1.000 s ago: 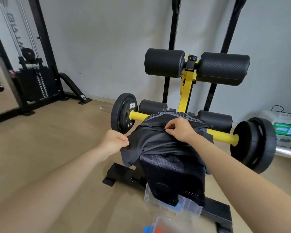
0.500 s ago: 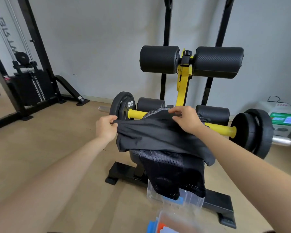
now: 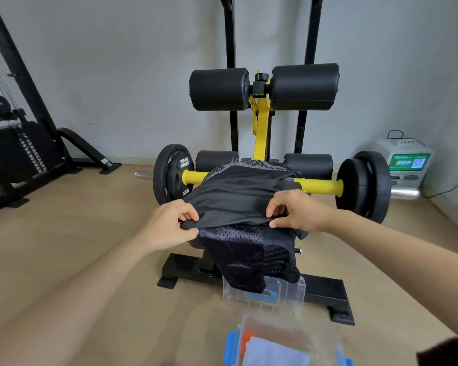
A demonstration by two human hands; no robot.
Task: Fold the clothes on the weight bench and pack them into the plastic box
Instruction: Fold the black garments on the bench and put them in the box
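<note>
In the head view both hands pinch the near edge of the smooth dark shirt (image 3: 238, 196), the left hand (image 3: 169, 225) at its left corner and the right hand (image 3: 299, 210) at its right. The shirt lies spread across the tabletop (image 3: 195, 243), over a mesh piece (image 3: 249, 254) that hangs off the near edge onto the clear box (image 3: 265, 297) on the floor. The step in hand seems to be folding the shirt, and the next move calls for laying the held edge down square before folding it small enough for the box.

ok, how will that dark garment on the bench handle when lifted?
Probably floppy: the dark garment drapes over the bench edge. Likely light: left hand and right hand hold its hem by fingertip pinches. Smooth fabric may slip.
</note>
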